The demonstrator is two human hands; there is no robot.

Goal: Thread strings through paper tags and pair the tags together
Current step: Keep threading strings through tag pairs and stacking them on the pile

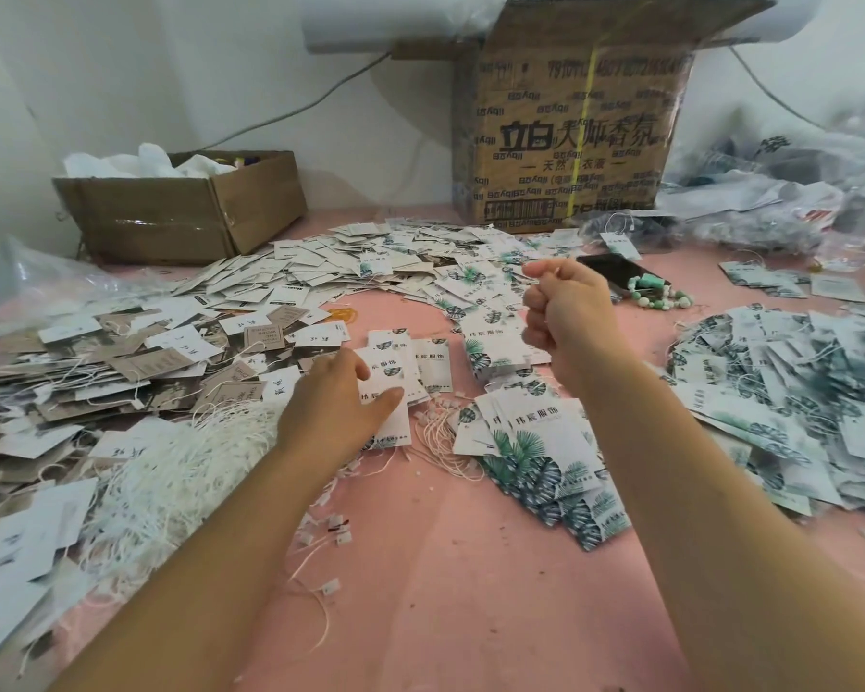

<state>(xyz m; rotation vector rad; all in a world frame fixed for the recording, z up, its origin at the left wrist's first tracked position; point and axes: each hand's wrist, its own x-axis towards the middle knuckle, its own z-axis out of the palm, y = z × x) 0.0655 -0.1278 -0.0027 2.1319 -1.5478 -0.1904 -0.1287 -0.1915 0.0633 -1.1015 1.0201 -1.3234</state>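
My left hand (338, 402) rests with spread fingers on a small stack of white leaf-print tags (395, 377) in the middle of the pink table (445, 566). My right hand (565, 312) is raised above the table with its fingers curled into a fist; whether it pinches a string I cannot tell. A bundle of white strings (171, 472) lies to the left of my left arm. Loose strings with plastic clasps (440, 432) lie between the hands. A fanned stack of leaf-print tags (535, 457) lies below my right hand.
Heaps of tags cover the left side (96, 352), the back (395, 257) and the right side (795, 392). A low open carton (181, 212) and a tall printed carton (570, 132) stand at the wall. A phone (615, 272) and a green bead bracelet (657, 294) lie at back right, near plastic bags (770, 192).
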